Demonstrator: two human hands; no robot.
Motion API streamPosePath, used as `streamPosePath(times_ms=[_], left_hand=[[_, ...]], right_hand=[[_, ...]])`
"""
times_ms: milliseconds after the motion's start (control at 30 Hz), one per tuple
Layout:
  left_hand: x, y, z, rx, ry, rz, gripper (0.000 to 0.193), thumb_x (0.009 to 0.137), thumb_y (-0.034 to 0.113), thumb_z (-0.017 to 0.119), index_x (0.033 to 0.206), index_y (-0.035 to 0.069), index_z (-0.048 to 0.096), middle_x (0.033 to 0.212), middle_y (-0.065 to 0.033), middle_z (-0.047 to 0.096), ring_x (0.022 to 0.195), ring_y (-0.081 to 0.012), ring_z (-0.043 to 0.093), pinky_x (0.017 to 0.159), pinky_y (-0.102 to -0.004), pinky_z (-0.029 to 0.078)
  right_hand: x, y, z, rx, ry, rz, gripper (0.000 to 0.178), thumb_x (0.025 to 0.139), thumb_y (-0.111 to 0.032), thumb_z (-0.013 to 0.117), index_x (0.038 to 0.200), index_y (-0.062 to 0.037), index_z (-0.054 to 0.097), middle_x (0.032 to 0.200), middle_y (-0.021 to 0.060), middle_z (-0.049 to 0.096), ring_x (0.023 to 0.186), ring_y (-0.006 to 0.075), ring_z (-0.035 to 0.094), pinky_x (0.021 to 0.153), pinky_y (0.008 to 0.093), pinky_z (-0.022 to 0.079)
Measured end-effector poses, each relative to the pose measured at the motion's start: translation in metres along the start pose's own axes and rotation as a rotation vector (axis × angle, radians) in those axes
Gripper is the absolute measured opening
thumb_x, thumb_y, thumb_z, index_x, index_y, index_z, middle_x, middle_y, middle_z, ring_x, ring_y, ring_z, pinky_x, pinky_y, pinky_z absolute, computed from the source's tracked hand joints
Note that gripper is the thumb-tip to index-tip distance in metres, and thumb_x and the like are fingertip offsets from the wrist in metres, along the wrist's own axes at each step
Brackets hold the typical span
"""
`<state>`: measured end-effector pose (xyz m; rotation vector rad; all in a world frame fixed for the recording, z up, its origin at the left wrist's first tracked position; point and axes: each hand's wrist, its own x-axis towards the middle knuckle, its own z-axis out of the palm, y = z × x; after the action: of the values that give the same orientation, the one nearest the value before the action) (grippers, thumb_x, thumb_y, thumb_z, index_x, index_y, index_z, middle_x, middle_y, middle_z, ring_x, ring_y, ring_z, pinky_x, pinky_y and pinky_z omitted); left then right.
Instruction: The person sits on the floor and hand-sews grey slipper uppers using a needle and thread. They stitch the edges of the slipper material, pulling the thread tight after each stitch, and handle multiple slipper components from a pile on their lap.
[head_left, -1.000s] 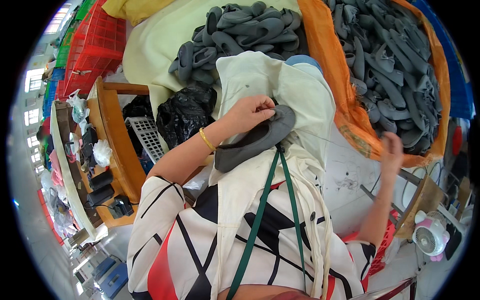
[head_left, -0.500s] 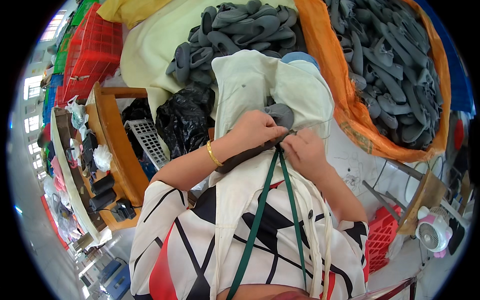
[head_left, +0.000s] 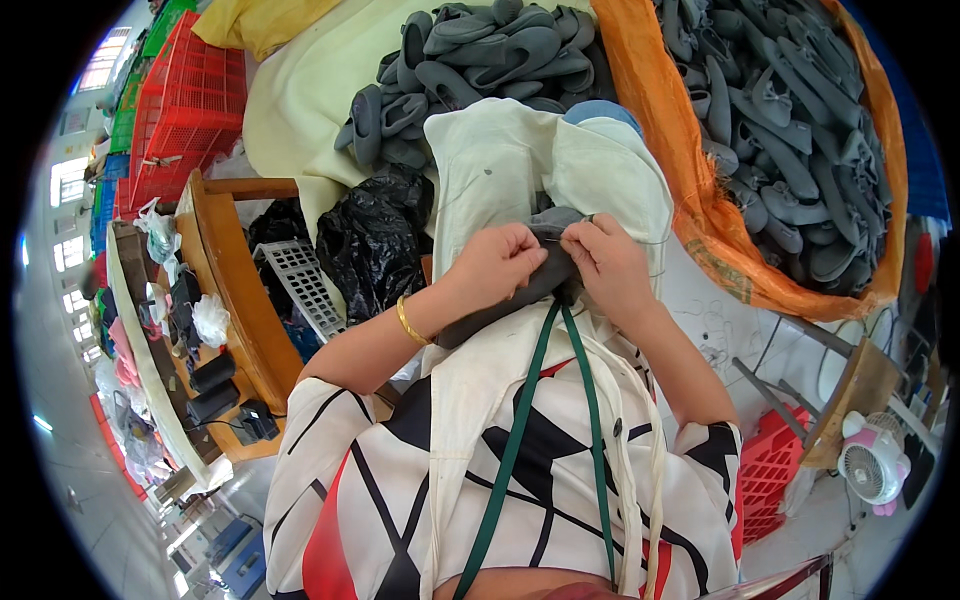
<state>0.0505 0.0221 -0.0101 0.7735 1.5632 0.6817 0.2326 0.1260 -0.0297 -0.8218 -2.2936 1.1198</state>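
A dark grey fabric shoe rests across my lap on a white apron. My left hand grips its upper edge, fingers bent and pressed together. Close by on the right, my right hand pinches at the same edge with thumb and forefinger. A thin dark line, perhaps thread, shows beside the right hand; whether it holds a needle is too small to make out. My fingers hide part of the shoe. Green straps hang down from the chest toward it.
Beyond my knees lies a heap of grey shoes on pale cloth. A large orange sack full of similar shoes stands at the right. At left are a black plastic bag, a wooden table and red crates; a small fan sits lower right.
Both hands have shifted slightly; the right one has moved up and the left a little left and down, widening the gap between them. More of the shoe's edge shows between the fingers.
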Motion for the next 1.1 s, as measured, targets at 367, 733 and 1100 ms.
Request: streamPosePath(times_ms=[367, 733, 1100], left_hand=[[0.023, -0.001, -0.015, -0.053, -0.022, 0.057, 0.01, 0.1, 0.013, 0.059, 0.099, 0.005, 0.065, 0.079, 0.0008, 0.063, 0.067, -0.005, 0.059, 0.058, -0.0199, 0.049], [0.029, -0.013, -0.013, -0.113, -0.048, 0.065, 0.012, 0.097, 0.012, 0.063, 0.101, 0.002, 0.068, 0.079, 0.0005, 0.065, 0.066, -0.0053, 0.059, 0.059, -0.0207, 0.05], [0.023, -0.007, -0.013, 0.117, 0.1, 0.242, 0.015, 0.096, 0.013, 0.065, 0.097, -0.001, 0.069, 0.077, 0.0042, 0.062, 0.07, -0.0034, 0.05, 0.063, -0.0216, 0.044]], right_hand=[[0.008, 0.011, 0.013, 0.078, 0.008, -0.061, 0.004, 0.085, -0.013, 0.07, 0.086, -0.0124, 0.067, 0.077, 0.0061, 0.059, 0.07, 0.0274, 0.063, 0.059, 0.0383, 0.049], [0.01, 0.015, 0.039, 0.179, 0.184, -0.122, 0.007, 0.09, -0.012, 0.068, 0.093, -0.0088, 0.063, 0.077, 0.0073, 0.06, 0.063, 0.024, 0.061, 0.056, 0.0333, 0.048], [-0.021, 0.09, -0.183, 1.34, 0.639, 0.399, 0.013, 0.093, 0.002, 0.059, 0.089, -0.0071, 0.05, 0.07, -0.0009, 0.045, 0.06, 0.007, 0.041, 0.051, 0.0166, 0.041]])
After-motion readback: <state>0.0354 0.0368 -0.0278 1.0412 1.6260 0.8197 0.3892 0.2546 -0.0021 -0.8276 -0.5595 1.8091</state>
